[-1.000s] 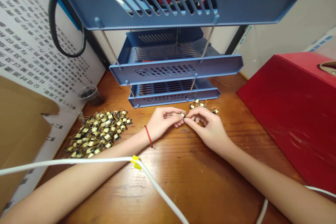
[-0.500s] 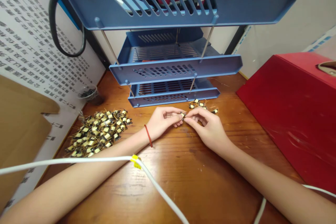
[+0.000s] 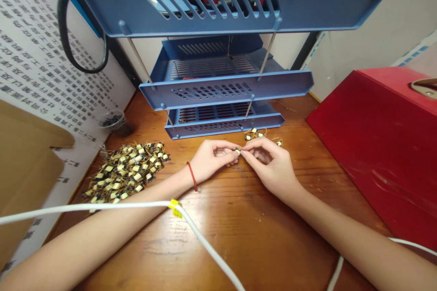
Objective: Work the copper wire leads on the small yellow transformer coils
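My left hand [image 3: 213,160] and my right hand [image 3: 269,163] meet above the wooden desk, their fingertips pinching a small yellow-taped transformer coil [image 3: 238,151] with thin copper leads from both sides. Most of the coil is hidden by my fingers. To the left of my left hand lies a large heap of similar coils [image 3: 124,173], tangled in copper wire. Just beyond my right hand sits a smaller group of coils [image 3: 255,135]. A red band [image 3: 193,178] circles my left wrist.
A blue stacked document tray rack [image 3: 225,86] stands directly ahead. A red box [image 3: 375,145] fills the right side, with cardboard [image 3: 23,177] and a printed sheet [image 3: 44,54] at left. A small clear cup [image 3: 113,121] stands at the back left. White cable [image 3: 205,245] crosses my left forearm.
Both hands still hold the coil together, their fingertips shifting only slightly. The view has moved a little, so the desk and trays sit slightly higher and further left.
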`<state>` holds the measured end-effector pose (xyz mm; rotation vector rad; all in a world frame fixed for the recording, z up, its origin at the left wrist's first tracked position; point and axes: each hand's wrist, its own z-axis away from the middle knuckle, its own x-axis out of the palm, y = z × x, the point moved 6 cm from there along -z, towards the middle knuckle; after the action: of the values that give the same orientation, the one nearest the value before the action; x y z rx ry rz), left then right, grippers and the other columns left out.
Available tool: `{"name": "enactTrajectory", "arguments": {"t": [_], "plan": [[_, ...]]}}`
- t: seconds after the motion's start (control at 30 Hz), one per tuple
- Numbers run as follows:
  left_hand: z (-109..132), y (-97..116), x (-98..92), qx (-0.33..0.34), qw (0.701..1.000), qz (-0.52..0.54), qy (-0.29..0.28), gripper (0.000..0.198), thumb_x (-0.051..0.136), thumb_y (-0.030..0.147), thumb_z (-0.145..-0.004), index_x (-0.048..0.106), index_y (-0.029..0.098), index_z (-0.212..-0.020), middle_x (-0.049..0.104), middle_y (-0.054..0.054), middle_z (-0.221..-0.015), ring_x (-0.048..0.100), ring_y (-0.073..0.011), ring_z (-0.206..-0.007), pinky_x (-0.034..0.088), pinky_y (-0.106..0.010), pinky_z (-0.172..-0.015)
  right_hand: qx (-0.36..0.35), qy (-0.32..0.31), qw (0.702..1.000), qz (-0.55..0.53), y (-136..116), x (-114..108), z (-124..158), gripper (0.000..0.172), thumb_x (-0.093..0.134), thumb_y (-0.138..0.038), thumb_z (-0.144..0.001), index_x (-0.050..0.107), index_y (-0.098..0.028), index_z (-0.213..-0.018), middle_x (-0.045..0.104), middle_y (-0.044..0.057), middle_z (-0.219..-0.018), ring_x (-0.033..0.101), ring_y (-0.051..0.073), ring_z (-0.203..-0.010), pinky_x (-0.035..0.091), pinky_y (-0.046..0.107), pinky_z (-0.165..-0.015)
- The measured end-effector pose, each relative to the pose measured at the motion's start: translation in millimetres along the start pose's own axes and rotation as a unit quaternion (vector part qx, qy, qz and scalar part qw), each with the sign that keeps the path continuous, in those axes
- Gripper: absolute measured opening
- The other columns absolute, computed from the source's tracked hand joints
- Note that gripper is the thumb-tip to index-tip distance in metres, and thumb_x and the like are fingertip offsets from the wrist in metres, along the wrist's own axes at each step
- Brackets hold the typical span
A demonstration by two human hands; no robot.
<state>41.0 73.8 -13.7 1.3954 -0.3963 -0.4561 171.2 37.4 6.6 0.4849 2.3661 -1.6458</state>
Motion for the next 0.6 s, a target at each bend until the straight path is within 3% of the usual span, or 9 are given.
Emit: {"name": "enactTrajectory", "arguments": {"t": [0.6], "plan": [[-1.1,-0.8,2.2,0.014,0.999,-0.016,-0.026,0.028,0.064,0.026,-0.070,0.069,0.008,-0.091,0.068,-0.007,-0.070,0.060,-0.0112,-0.060,0.049,-0.023,-0.065,0.006,0.020,0.999,0.037,-1.3,-1.6,0.6,0.003,0.059,-0.020,-0.077,0.056,-0.020,-0.076,0.060,0.002,-0.074,0.056,0.014,-0.066,0.046,0.028,-0.062]]}}
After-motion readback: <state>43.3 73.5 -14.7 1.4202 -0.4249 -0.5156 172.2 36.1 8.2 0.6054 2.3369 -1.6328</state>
